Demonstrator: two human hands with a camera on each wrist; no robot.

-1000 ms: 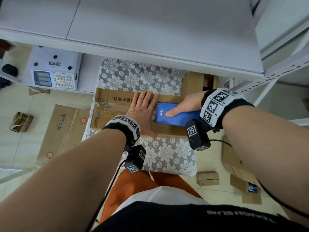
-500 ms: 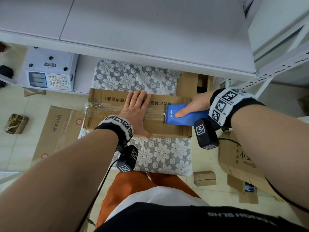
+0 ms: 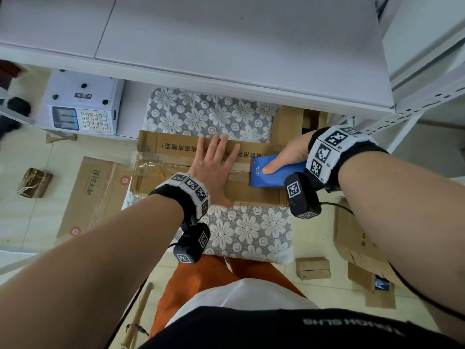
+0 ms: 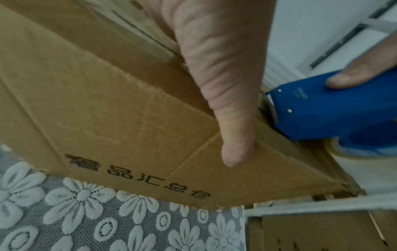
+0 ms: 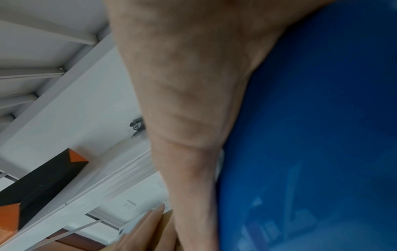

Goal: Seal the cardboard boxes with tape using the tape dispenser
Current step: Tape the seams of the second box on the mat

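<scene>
Item: cardboard box (image 3: 176,170), lying on the flower-patterned cushion (image 3: 241,233). I am pressing my left hand (image 3: 214,172) flat on its top, fingers straight. My right hand (image 3: 286,157) is gripping the blue tape dispenser (image 3: 271,176), forefinger laid along it. Change: the dispenser has travelled from beside my left fingers toward the box's right end, paying out clear tape (image 3: 161,167) along the seam. Judgement: this strip is nearly run; cutting comes next.
</scene>
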